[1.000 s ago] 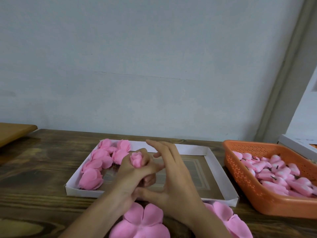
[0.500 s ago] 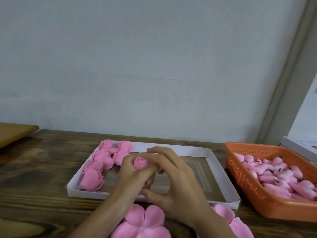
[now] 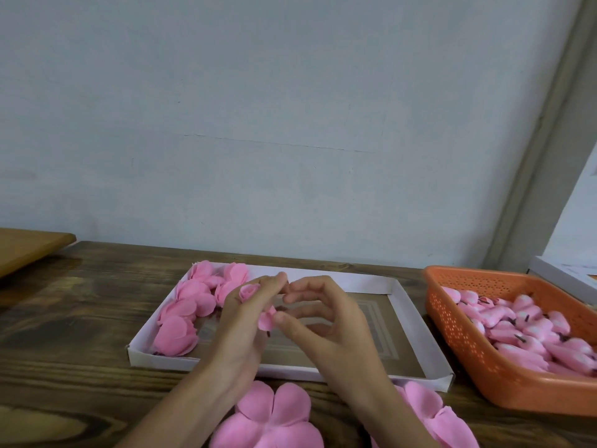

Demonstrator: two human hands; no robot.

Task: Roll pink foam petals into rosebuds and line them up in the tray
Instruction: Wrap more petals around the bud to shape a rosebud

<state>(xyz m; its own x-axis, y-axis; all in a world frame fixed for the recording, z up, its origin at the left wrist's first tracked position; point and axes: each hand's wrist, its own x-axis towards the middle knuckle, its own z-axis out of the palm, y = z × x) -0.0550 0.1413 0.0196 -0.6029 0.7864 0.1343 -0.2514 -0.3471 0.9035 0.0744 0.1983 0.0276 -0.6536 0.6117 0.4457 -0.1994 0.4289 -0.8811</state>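
My left hand (image 3: 240, 321) holds a small pink rosebud (image 3: 249, 291) upright above the white tray (image 3: 416, 321), its fingers curled round the bud. A loose pink foam edge (image 3: 267, 320) hangs below it, and my right hand (image 3: 326, 324) pinches that edge with thumb and fingers. Several finished rosebuds (image 3: 190, 313) lie in a line along the tray's left side. Flat pink foam petal flowers (image 3: 274, 418) lie on the wooden table in front of the tray, under my forearms.
An orange perforated basket (image 3: 458, 337) full of small pink buds with dark stems stands to the right of the tray. A white box (image 3: 562, 278) sits behind it. A wooden board (image 3: 29, 250) lies at the far left. More flat petals (image 3: 433, 415) lie front right.
My right hand has drawn back from covering the bud and now pinches its lower edge. The bud sits more exposed in my left hand.
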